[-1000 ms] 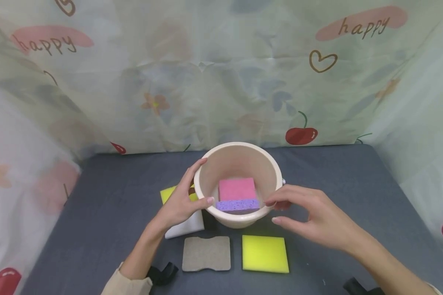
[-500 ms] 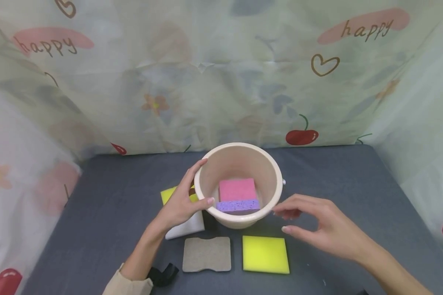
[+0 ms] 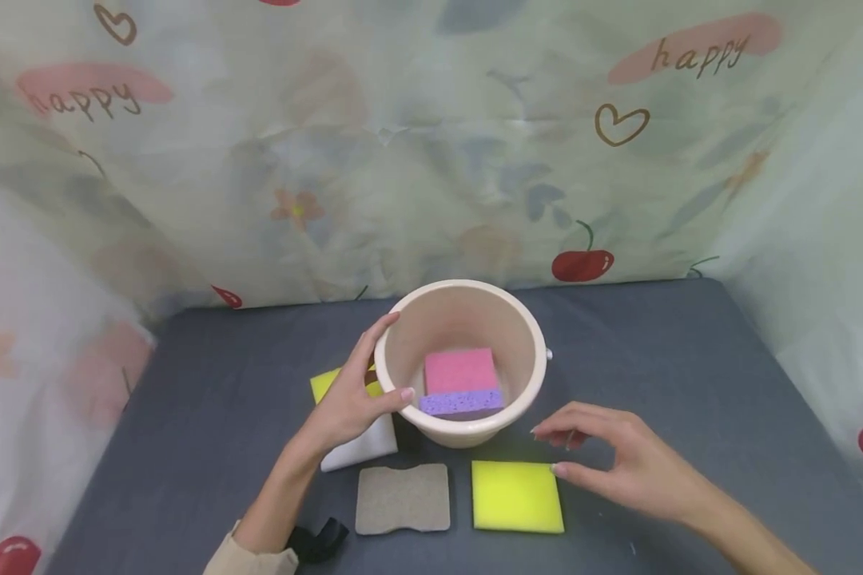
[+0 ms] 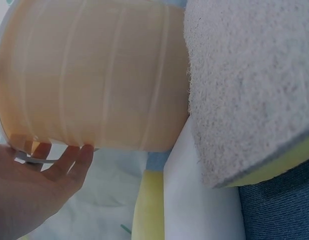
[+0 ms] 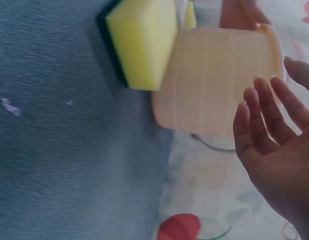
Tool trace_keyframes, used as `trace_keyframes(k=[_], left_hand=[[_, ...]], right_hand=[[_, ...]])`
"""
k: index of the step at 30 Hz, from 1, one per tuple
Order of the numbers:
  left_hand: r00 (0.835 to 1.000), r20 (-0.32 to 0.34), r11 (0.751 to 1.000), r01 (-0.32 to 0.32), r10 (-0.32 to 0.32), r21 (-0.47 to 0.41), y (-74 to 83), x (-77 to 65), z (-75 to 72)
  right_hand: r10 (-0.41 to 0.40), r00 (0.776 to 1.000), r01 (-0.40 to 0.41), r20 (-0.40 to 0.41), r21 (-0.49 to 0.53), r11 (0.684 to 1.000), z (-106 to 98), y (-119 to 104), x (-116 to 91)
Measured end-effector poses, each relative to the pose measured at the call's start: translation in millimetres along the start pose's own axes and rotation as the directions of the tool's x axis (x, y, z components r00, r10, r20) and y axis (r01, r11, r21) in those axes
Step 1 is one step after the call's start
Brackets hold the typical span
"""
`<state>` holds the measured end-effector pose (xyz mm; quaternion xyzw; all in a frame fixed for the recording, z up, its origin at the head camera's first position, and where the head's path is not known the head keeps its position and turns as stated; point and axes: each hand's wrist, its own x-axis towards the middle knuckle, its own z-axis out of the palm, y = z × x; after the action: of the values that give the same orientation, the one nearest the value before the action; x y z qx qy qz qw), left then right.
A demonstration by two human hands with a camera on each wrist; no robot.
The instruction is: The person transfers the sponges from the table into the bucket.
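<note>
A cream bucket [image 3: 467, 435] stands upright on the table. Inside lie a pink sponge [image 3: 460, 370] and a purple speckled sponge [image 3: 462, 403]. My left hand [image 3: 348, 403] holds the bucket's left side, thumb at the rim and fingers along the outer wall, as the left wrist view also shows. My right hand [image 3: 611, 451] is empty, loosely bent in the air right of the bucket. Its thumb tip overlaps the corner of a yellow sponge [image 3: 516, 497] in the head view. That sponge has a dark green underside [image 5: 112, 50] in the right wrist view.
A grey-topped scouring sponge [image 3: 403, 499] with notched sides lies left of the yellow one. Behind my left wrist are a white sponge [image 3: 363, 447] and another yellow sponge [image 3: 324, 382]. A patterned curtain [image 3: 403, 160] closes off the table's [image 3: 654, 335] back.
My right hand has drawn away from the bucket's rim and come down toward the front yellow sponge. My left hand has stayed on the bucket, and the sponges have not moved.
</note>
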<state>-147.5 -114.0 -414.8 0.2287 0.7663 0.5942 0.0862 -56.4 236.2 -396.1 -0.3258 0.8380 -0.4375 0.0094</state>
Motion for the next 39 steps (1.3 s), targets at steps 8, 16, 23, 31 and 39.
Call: trace_keyframes(k=[8,16,23,31,39], left_hand=[[1.000,-0.006,1.000,-0.003,0.003,0.027,-1.5,-2.5,1.7],[1.000,-0.001,0.999,-0.020,0.020,0.032,-1.8,0.7,0.6],[1.000,-0.003,1.000,-0.017,0.017,0.020,-1.8,2.3,0.6],[1.000,-0.013,1.000,-0.026,0.026,0.005,-2.6,1.6,-0.3],[1.000,-0.014,1.000,-0.016,0.016,0.012,-1.8,-0.3,-0.2]], right_hand=[[0.000,1.000,0.001,-0.013,0.019,1.000,17.4,16.6,-14.7],[0.066,0.997,-0.066,-0.027,0.009,0.998,32.2,28.7,-22.7],[0.145,0.988,-0.148,-0.046,-0.068,0.987,43.3,34.4,-24.4],[0.205,0.979,-0.202,0.013,-0.105,0.974,54.5,38.4,-29.8],[0.305,0.949,-0.288,0.079,-0.173,0.942,62.3,37.3,-32.4]])
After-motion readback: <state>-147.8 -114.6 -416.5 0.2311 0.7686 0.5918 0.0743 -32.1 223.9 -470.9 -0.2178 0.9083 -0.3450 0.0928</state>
